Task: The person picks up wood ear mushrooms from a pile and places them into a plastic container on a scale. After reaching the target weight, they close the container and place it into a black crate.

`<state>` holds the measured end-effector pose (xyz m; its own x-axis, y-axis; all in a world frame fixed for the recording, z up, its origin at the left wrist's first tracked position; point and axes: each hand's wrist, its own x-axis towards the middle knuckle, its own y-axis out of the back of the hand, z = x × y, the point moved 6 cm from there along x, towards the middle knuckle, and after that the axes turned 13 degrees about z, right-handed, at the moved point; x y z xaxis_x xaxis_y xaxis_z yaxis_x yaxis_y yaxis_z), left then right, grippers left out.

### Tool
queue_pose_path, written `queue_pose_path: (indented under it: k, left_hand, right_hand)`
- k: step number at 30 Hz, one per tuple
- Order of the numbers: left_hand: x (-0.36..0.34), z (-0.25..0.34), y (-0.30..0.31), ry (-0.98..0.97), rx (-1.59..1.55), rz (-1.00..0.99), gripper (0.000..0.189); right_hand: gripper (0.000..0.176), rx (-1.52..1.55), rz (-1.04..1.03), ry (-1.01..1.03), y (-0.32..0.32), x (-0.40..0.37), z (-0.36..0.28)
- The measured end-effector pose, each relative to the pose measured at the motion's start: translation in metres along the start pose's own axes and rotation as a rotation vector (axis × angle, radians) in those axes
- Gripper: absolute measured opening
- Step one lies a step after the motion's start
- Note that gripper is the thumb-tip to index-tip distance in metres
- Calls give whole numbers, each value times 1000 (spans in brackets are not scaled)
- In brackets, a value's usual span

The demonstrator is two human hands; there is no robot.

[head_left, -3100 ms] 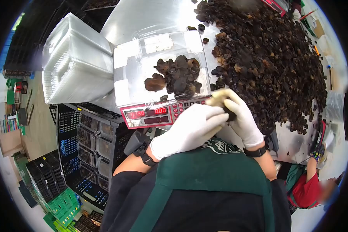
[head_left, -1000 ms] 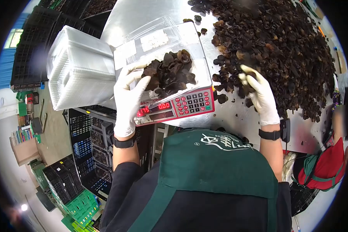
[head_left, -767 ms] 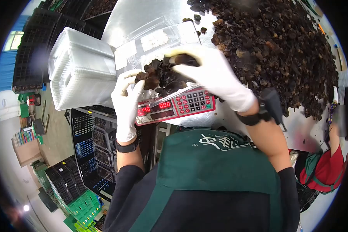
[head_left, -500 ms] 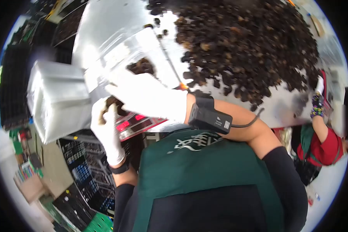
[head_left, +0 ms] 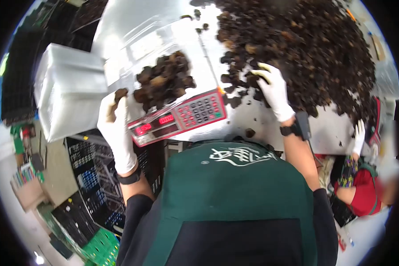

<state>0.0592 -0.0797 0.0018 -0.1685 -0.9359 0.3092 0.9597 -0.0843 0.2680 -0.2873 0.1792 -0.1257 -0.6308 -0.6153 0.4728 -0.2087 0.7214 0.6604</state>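
My left hand [head_left: 116, 131], in a white glove, pinches a small brown mushroom [head_left: 120, 93] between thumb and fingers at the left end of a red scale [head_left: 188, 116]. Beside it, a heap of dark brown mushrooms [head_left: 164, 80] lies in a clear plastic tray [head_left: 139, 42] behind the keypad. The scale's red digits are lit. To the right, my right hand [head_left: 275, 93], also white-gloved, reaches to the near left edge of a large mushroom pile [head_left: 297, 48]. Its fingers are apart and curved, fingertips right at the mushrooms.
A stack of clear plastic trays [head_left: 73, 91] stands at the left. Black crates [head_left: 91, 177] and a green crate [head_left: 99, 248] sit below the metal table [head_left: 244, 126]. At the right, another person's gloved hand [head_left: 359, 135] is by the pile. Loose mushrooms lie near the table edge.
My right hand has moved right from over the tray to the large pile, uncovering the tray's mushrooms and the scale keypad. My left hand stays by the scale, now showing a mushroom at its fingertips.
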Motion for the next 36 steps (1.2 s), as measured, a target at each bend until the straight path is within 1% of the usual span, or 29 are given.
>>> queue_pose_path:
  k: [2, 4, 6, 8, 9, 10, 12, 13, 16, 17, 20, 21, 22, 24, 25, 26, 28, 29, 30, 32, 33, 34, 36]
  left_hand:
    - [2, 5, 9, 9, -29, 25, 15]
    - [2, 6, 22, 24, -28, 54, 15]
    - [0, 7, 32, 45, -59, 115, 15]
    - [-1, 4, 44, 43, -44, 141, 14]
    - [-3, 3, 51, 44, -34, 152, 14]
    - [-5, 5, 54, 57, -10, 183, 14]
    - [-8, 1, 62, 58, 0, 189, 15]
    - [-10, 0, 64, 61, -15, 203, 14]
    - [-12, 0, 65, 65, -49, 213, 15]
    - [-13, 0, 65, 68, -47, 210, 15]
    - [-20, 0, 66, 100, -14, 191, 15]
    - [-21, 0, 61, 112, -11, 174, 15]
    - [-21, 3, 58, 74, 15, 144, 16]
    - [-22, 6, 50, 124, 13, 123, 16]
    - [-23, 0, 48, 211, 25, 120, 15]
    - [-22, 6, 43, 81, 37, 81, 16]
    - [-23, -1, 37, 94, 15, 59, 17]
    - [-24, -1, 33, 50, 54, 11, 18]
    - [-25, 2, 27, 47, 56, 6, 18]
    - [-27, 10, 18, 23, 78, 11, 19]
    - [-26, 8, 18, 11, 130, -15, 34]
    - [-27, 14, 13, 20, 99, -33, 33]
    - [-27, 21, 8, 13, 83, -52, 33]
  right_hand:
    - [20, 69, 59, -57, 8, 5, -8]
    - [16, 136, 38, -157, 13, 8, -4]
    - [19, 199, 6, -186, 12, 10, 11]
    - [23, 321, -75, -432, 18, 20, 3]
    - [24, 313, -140, -563, 18, 21, 6]
    - [23, 258, -133, -512, 19, 26, -1]
    - [24, 224, -136, -521, 23, 37, -18]
    - [24, 210, -133, -371, 19, 42, -20]
    - [23, 114, -95, -77, 10, 48, -30]
    - [22, 124, -104, -141, 8, 49, -26]
    - [21, 93, -145, -125, 6, 49, -27]
    - [21, 135, -171, -163, 7, 49, -30]
    - [23, 168, -168, -172, 8, 49, -29]
    - [24, 273, -220, -361, 10, 48, -29]
    - [26, 290, -251, -387, 16, 51, -43]
    - [27, 317, -283, -412, 19, 55, -59]
    - [26, 389, -313, -380, 17, 65, -85]
    - [25, 443, -326, -370, 15, 71, -102]
    - [26, 517, -294, -280, 11, 78, -121]
    - [25, 560, -275, -108, 0, 89, -147]
    - [24, 568, -267, 9, -7, 94, -166]
    - [23, 585, -312, 46, -13, 98, -183]
    - [30, 467, -352, 352, -31, 98, -213]
